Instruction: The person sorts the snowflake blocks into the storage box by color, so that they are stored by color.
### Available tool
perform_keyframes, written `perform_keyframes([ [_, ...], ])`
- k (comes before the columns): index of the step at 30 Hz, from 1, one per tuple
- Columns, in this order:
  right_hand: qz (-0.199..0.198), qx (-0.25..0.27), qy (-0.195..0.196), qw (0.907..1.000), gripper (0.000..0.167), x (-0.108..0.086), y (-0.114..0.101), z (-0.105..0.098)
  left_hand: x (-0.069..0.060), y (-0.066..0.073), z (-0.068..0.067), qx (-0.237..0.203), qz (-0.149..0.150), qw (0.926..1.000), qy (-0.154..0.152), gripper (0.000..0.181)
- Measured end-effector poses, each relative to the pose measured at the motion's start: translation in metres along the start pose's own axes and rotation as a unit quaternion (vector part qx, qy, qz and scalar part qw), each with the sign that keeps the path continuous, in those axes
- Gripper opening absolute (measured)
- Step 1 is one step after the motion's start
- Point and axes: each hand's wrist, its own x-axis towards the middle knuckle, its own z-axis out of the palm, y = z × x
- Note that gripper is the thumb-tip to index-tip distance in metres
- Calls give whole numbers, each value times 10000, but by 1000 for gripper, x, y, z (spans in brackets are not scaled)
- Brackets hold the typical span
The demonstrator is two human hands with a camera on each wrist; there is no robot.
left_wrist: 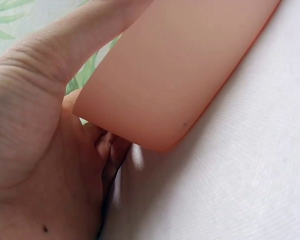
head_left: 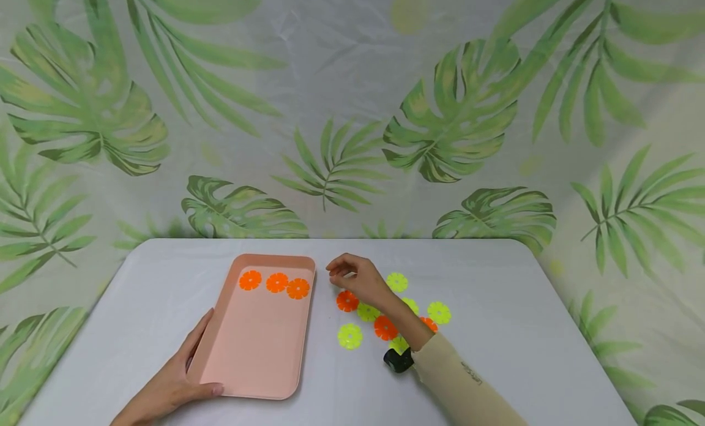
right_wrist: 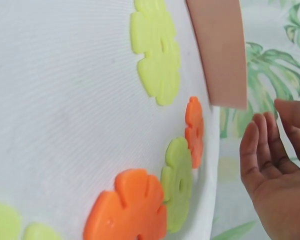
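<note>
A pink rectangular tray (head_left: 253, 346) lies on the left half of the table, with several orange notched plastic discs (head_left: 250, 280) in a row near its far end. My left hand (head_left: 177, 374) holds the tray's near left corner, thumb at the front edge and fingers along the left side. In the left wrist view the palm (left_wrist: 25, 135) wraps that corner. Just right of the tray's far end, my right hand (head_left: 359, 283) hovers with loosely bent fingers and nothing visible in them. Below and beside it lie loose orange discs (head_left: 385, 328) and yellow-green discs (head_left: 350, 336).
A black rounded device (head_left: 398, 360) sits at the right wrist, by the cream sleeve (head_left: 462, 377). The white table (head_left: 512, 328) ends at a leaf-patterned cloth (head_left: 330, 77) behind. My right forearm passes over part of the loose discs.
</note>
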Motion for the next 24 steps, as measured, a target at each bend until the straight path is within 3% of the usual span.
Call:
perform_keyframes([
  [11,72,53,-256,9996,27,-11,10,-10,0,1,0,-60,0,10000,18,123],
  [19,148,-159,-310,9993,31,-12,16,-18,0,2,0,-372,-130,9992,17,122],
  [24,296,-291,-498,9979,36,-15,19,-20,0,1,0,-251,-119,9996,27,123],
])
